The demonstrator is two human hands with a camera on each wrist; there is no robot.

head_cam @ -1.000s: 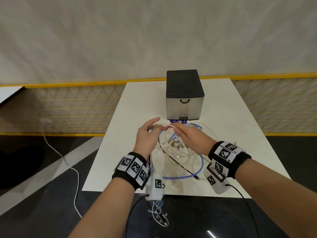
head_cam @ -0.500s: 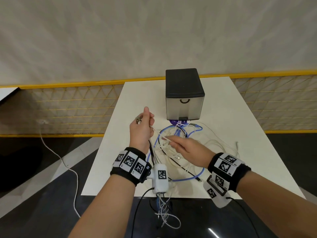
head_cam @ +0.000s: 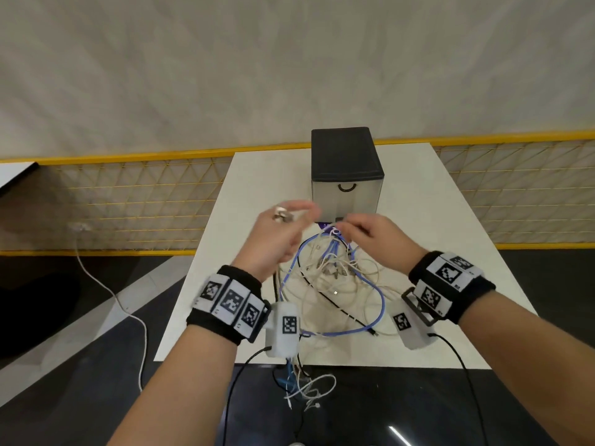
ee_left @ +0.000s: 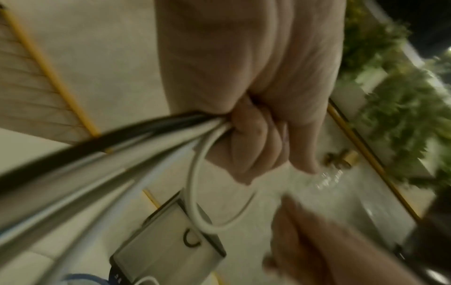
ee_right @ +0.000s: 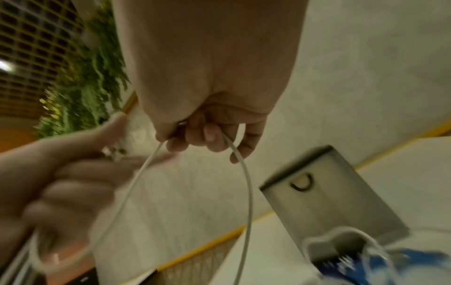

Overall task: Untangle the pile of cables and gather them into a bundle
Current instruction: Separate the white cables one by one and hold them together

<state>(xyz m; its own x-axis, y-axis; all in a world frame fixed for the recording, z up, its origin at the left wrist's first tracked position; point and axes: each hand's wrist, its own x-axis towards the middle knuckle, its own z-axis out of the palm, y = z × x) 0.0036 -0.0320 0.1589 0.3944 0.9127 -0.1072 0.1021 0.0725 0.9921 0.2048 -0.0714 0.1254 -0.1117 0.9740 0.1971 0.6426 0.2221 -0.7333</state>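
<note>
A tangle of white, blue and black cables [head_cam: 335,284] lies on the white table [head_cam: 434,239] between my hands. My left hand [head_cam: 283,230] is raised over the table's left side and grips a bunch of cables [ee_left: 136,146], black and white, with metal plugs [head_cam: 283,215] sticking out past its fingers. Their other ends hang off the table's front edge [head_cam: 306,387]. My right hand [head_cam: 363,231] hovers just right of it and pinches a loop of thin white cable [ee_right: 246,192] lifted from the pile. The two hands nearly touch.
A black-topped grey drawer box [head_cam: 347,175] stands just behind the hands. A yellow mesh railing [head_cam: 128,201] runs behind the table. A white cord [head_cam: 128,310] trails over the dark floor at left. The table's right half holds only a few stray white strands.
My right hand has lifted off the pile toward the left hand, carrying a white cable loop. My left hand has tilted right to meet it, still holding its bunch.
</note>
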